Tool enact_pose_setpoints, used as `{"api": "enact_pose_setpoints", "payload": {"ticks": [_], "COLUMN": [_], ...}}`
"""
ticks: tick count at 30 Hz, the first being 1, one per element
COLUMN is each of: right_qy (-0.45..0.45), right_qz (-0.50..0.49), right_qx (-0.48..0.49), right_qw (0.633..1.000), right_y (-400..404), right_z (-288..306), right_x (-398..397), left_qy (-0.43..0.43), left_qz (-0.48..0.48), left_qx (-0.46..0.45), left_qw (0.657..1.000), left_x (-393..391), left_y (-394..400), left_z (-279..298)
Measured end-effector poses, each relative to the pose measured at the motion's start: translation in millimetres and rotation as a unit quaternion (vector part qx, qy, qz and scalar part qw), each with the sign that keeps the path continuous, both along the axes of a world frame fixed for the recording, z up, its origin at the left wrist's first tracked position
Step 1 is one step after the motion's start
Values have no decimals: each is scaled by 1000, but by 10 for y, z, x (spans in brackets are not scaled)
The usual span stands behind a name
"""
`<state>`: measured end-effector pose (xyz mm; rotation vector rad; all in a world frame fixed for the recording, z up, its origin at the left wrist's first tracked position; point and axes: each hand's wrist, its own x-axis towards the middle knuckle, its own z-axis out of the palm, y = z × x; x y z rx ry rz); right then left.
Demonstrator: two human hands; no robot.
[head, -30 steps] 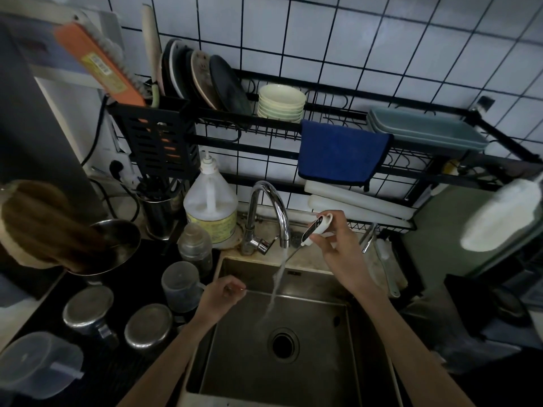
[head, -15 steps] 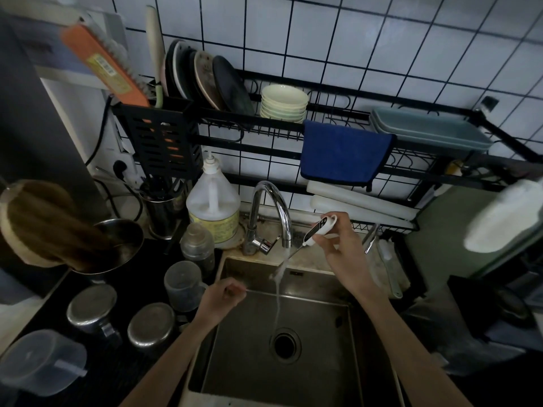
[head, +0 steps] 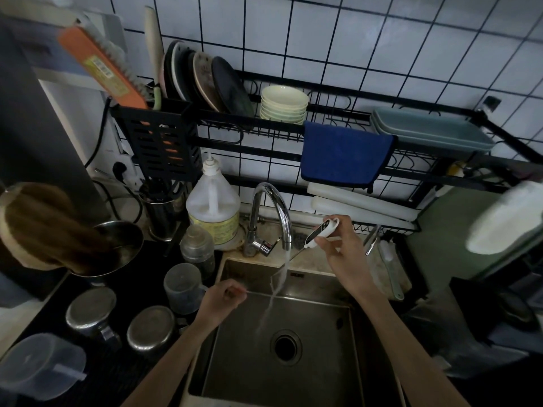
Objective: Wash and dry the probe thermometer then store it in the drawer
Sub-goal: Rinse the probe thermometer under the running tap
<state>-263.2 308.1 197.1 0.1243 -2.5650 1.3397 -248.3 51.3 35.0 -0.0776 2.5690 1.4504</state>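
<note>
The faucet (head: 271, 212) is polished metal and very glossy. The sink (head: 311, 362) is brushed steel, duller and a little stained. The probe thermometer (head: 321, 232) has a smooth white plastic body (its face is dark and shiny). The blue cloth (head: 343, 155) looks soft and fuzzy. The rack (head: 435, 174) is matt black wire, and the wall tiles (head: 352, 39) are glazed.

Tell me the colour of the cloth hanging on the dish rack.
The cloth is blue with a dark edge, clearest in the head view.
</note>
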Motion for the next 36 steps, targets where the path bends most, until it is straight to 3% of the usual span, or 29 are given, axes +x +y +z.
{"api": "enact_pose_setpoints", "payload": {"ticks": [16, 36], "right_qy": [-24, -63], "right_qz": [-8, -26], "right_qx": [-58, -111], "right_qw": [998, 991], "right_y": [55, -34], "right_z": [-217, -477], "right_x": [9, -76], "left_qy": [9, 34], "left_qz": [-1, -42], "left_qx": [18, -20], "left_qw": [1000, 998], "left_x": [-104, -60], "left_y": [55, 65], "left_z": [-70, -16]}}
